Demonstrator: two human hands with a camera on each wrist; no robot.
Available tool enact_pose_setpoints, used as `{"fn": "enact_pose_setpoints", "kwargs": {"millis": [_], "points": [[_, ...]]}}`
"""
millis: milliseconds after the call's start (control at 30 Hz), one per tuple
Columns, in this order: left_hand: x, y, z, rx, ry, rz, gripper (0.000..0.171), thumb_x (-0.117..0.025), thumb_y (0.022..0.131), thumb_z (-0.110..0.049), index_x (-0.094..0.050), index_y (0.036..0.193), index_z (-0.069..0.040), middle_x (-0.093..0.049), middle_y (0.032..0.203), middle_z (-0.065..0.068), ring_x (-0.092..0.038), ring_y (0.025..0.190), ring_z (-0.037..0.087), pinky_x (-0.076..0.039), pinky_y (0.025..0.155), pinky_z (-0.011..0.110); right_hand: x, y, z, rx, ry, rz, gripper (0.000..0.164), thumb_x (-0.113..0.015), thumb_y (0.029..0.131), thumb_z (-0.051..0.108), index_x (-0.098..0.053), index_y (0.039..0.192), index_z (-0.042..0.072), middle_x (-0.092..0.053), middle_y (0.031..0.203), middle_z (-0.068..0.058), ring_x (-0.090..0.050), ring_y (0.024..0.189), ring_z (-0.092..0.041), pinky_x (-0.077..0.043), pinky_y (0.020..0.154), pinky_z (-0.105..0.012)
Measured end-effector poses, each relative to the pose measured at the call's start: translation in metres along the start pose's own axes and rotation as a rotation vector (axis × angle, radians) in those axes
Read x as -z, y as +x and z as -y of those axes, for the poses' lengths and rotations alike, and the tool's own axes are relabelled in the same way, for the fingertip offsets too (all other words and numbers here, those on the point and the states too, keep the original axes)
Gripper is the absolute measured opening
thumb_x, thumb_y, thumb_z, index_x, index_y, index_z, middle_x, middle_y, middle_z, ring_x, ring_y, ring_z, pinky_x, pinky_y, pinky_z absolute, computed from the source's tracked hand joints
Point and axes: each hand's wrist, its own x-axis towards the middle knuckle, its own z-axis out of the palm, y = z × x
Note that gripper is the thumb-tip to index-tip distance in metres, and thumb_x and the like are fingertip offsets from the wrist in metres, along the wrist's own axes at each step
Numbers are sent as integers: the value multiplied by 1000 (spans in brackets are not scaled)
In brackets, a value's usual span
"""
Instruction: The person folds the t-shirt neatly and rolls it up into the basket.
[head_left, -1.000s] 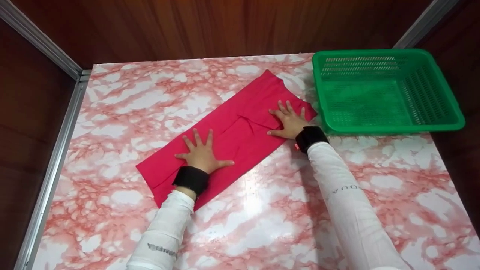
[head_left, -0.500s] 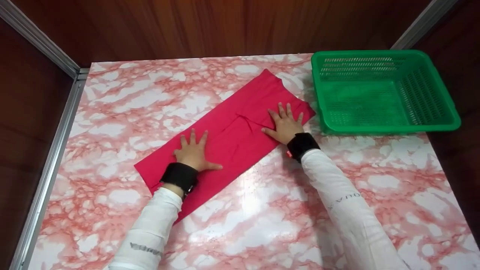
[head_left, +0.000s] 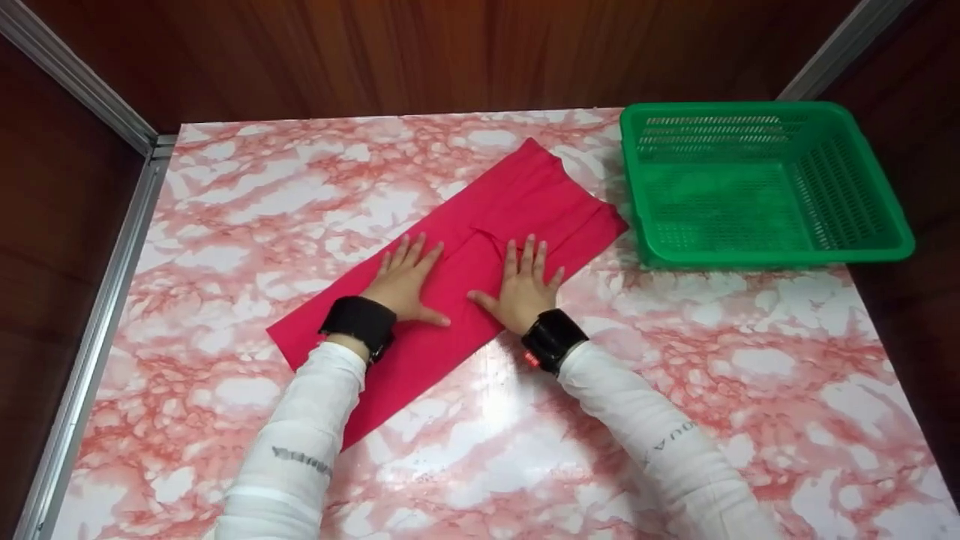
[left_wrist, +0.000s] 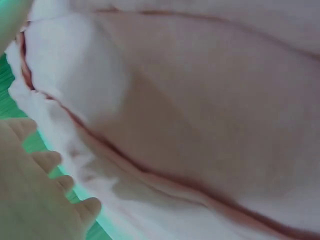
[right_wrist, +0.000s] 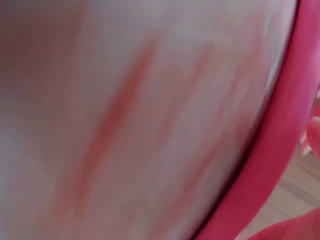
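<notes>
Both left hand point(head_left: 401, 289) and right hand point(head_left: 525, 296) palm-down, fingers spread, resting on red cloth point(head_left: 466, 279). Black wristbands point(head_left: 360, 326) on both wrists, white sleeves point(head_left: 289, 420) below those. Cloth's kinda creased, lying diagonal mid-table point(head_left: 525, 472), one end angled toward near left corner, other just beside green basket point(head_left: 780, 257). Basket's parked at table's far right corner. Dark wood panel point(head_left: 420, 60) along far edge.

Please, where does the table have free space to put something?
Bare table: between its left edge and the red cloth; between the white sleeves; in front of the green basket. Crowded: the middle, and where cloth nearly meets basket.
</notes>
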Motion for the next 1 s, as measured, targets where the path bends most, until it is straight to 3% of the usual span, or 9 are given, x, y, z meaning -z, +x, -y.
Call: {"fn": "enact_pose_setpoints", "kwargs": {"millis": [300, 533, 733, 1000], "points": [[-3, 10, 16, 1, 27, 52, 118, -71, 57, -62, -3, 144, -20, 12, 149, 9, 16, 134, 33, 4, 106, 53, -5, 1, 11, -12, -110, 123, 111, -41, 66, 79, 2, 143, 12, 9, 147, -19, 10, 135, -35, -9, 100, -64], [-12, 14, 22, 30, 10, 50, 119, -65, 57, -69, 4, 143, -26, 19, 148, 3, 22, 133, 29, 10, 105, 51, -11, 12, 5, 0, -109, 184, 108, -38, 68, 80, 12, 142, 19, 19, 146, -15, 20, 133, -34, -1, 101, -63], [-22, 19, 18, 73, -18, 33, 118, -58, 57, -75, 9, 142, -28, 24, 146, 2, 27, 131, 28, 16, 102, 52, -14, 29, -11, 51, -89, 224, 105, -37, 69, 79, 17, 140, 23, 29, 144, -10, 28, 130, -30, 8, 101, -61], [-26, 22, 2, 149, -26, 25, 120, -56, 58, -76, 13, 141, -27, 26, 146, 3, 28, 130, 29, 17, 101, 53, -5, 42, -30, 124, -79, 286, 104, -33, 67, 82, 21, 138, 28, 35, 141, -3, 34, 128, -26, 16, 100, -56]]}}
